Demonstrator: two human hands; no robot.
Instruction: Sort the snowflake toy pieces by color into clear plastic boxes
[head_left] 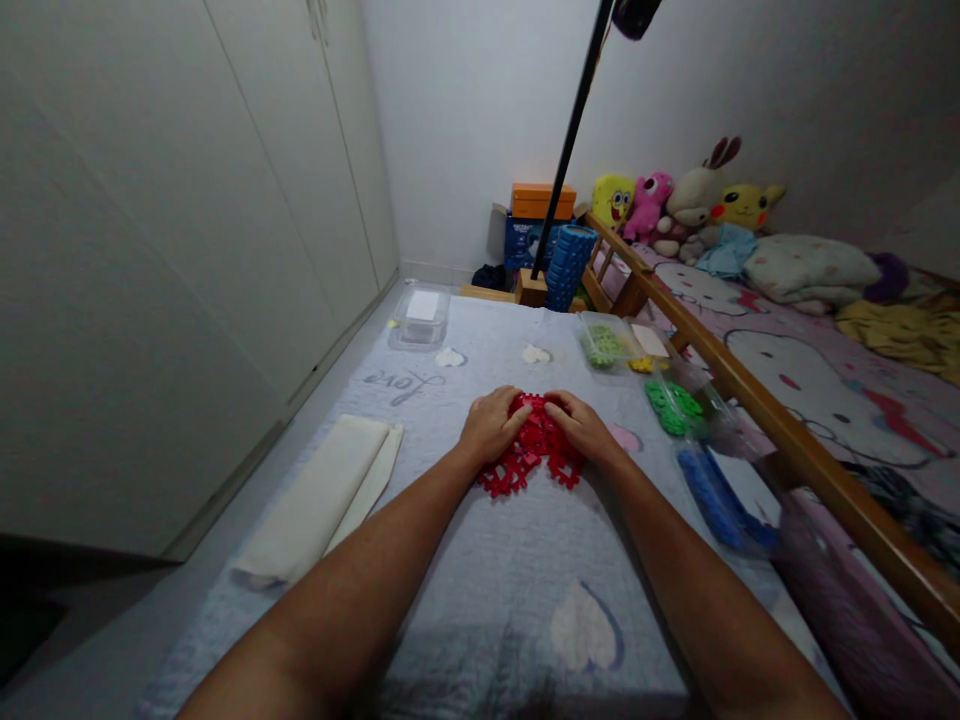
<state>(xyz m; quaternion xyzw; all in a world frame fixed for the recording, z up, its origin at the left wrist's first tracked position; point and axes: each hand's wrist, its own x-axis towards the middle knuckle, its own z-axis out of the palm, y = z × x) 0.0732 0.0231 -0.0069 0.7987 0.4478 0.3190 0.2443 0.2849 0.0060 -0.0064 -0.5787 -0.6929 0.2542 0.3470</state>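
Observation:
A cluster of red interlocking plastic pieces (529,462) lies on the pale blue quilted mat (480,560) in front of me. My left hand (491,425) rests on its left side with the fingers curled over the pieces. On its right side my right hand (585,425) presses and grips the same cluster. The two hands almost touch above the red pieces, and part of the cluster is hidden beneath them.
Right of the hands lie green pieces (673,408), blue pieces (712,495), and a clear box of green pieces (604,345). An empty clear container (420,318) stands at the far left, a folded white cloth (322,500) on the left. A wooden bed rail (787,440) runs along the right.

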